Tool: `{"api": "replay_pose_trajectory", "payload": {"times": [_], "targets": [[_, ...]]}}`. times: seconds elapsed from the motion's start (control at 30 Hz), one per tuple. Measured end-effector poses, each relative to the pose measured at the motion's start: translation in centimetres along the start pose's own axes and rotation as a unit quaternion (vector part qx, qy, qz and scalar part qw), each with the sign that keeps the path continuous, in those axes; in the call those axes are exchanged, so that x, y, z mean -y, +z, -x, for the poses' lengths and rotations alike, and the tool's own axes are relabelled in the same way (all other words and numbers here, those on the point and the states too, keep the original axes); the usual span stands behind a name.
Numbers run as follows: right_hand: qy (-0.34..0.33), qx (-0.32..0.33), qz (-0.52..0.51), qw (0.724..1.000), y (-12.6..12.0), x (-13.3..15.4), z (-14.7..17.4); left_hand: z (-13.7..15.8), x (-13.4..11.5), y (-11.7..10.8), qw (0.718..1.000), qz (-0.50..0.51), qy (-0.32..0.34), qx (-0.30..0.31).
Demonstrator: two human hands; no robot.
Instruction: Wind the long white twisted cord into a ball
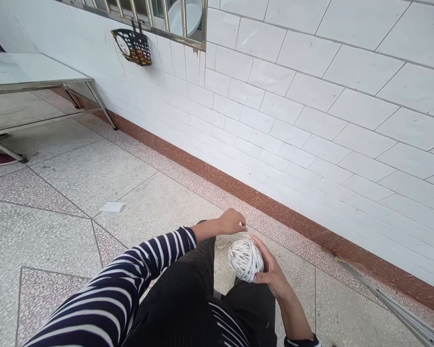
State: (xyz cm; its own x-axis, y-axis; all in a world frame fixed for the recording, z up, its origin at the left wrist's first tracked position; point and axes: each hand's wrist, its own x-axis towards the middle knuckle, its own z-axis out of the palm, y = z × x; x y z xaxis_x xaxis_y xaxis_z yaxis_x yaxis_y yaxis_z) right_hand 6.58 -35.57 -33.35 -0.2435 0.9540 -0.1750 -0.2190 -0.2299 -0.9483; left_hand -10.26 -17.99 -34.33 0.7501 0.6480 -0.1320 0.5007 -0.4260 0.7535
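Note:
A ball of white yarn (245, 259) flecked with dark marks rests in my right hand (273, 272). The thumb lies along its lower side and the fingers curve round its far right side. Just above the ball is my left hand (232, 222), its fingers curled closed. A pale bit at those fingertips looks like the yarn's strand, though most of it is hidden. A thin loose strand (222, 243) hangs in a loop left of the ball, between my knees.
A white tiled wall (292, 106) with a red-brown base strip rises ahead. At left stands a metal-legged table (39, 72), a shoe (0, 156) beneath it. A black basket (139, 48) hangs from the window bars. White paper (113, 206) lies on the floor; thin poles (386, 299) lie at right.

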Motion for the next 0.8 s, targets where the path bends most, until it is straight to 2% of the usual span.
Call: {"api": "replay_pose_trajectory", "payload": {"times": [0.07,0.13,0.27,0.33,0.4,0.47,0.6,0.7,0.8], "targets": [[0.002,-0.024,-0.03,0.999,0.2,-0.3,0.3,0.8,-0.3,1.2,0.996,0.023,0.066,-0.048],[-0.003,-0.043,-0.062,0.997,0.4,-0.3,0.5,1.9,-0.6,2.0,0.985,0.134,0.1,-0.044],[-0.002,-0.064,-0.11,0.992,0.6,0.4,0.4,3.6,-1.4,2.6,0.925,0.371,0.062,0.05],[0.007,-0.078,-0.134,0.988,0.4,0.9,0.1,3.9,-1.6,2.4,0.892,0.444,0.037,0.078],[0.015,-0.09,-0.158,0.983,0.3,1.5,-0.1,3.8,-1.8,2.0,0.874,0.479,0.026,0.079],[0.021,-0.096,-0.178,0.979,0.1,2.4,-0.2,3.4,-1.9,1.5,0.877,0.476,0.029,0.066],[0.027,-0.092,-0.191,0.977,0.0,4.0,0.1,2.4,-1.9,0.5,0.915,0.397,0.051,0.043],[0.002,-0.112,-0.173,0.979,-0.3,4.8,0.6,2.2,-1.9,0.0,0.944,0.322,0.05,0.052],[-0.025,-0.139,-0.165,0.976,-0.8,5.5,1.0,2.4,-1.8,0.1,0.953,0.294,0.041,0.051]]}}
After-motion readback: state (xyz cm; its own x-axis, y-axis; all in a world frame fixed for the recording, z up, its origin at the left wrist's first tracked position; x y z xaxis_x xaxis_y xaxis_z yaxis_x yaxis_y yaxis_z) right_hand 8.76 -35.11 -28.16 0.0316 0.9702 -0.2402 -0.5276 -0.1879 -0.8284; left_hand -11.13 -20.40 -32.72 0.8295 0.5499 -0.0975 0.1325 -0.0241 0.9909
